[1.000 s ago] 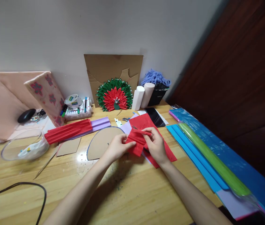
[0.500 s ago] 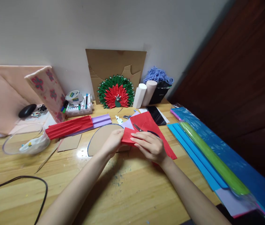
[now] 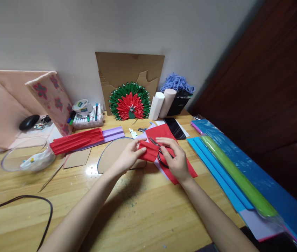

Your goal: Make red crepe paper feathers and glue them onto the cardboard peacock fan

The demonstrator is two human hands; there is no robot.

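My left hand (image 3: 129, 154) pinches a small folded piece of red crepe paper (image 3: 149, 150), its thumb lying on the front face; creases run across the paper. My right hand (image 3: 176, 159) hovers by the paper's right end, thumb and fingers apart, the thumb tip at or near its edge. Scissors (image 3: 161, 161) with dark handles lie beneath that hand, on a larger red sheet (image 3: 187, 169), blades pointing up and left. Behind my left hand lies a rounded cardboard piece (image 3: 111, 154) with a blue outline.
Pleated red paper (image 3: 77, 140) and purple paper (image 3: 114, 133) lie at left, near a clear bowl (image 3: 14, 164). A red-green peacock craft (image 3: 130, 101) leans on cardboard (image 3: 130, 66). Markers (image 3: 88, 120) stand behind. Blue and green rolls (image 3: 232, 175) line the right edge.
My right hand has drawn back to the right from the folded paper, and its fingers have spread. The paper now shows its creases, and more of the scissors is visible.
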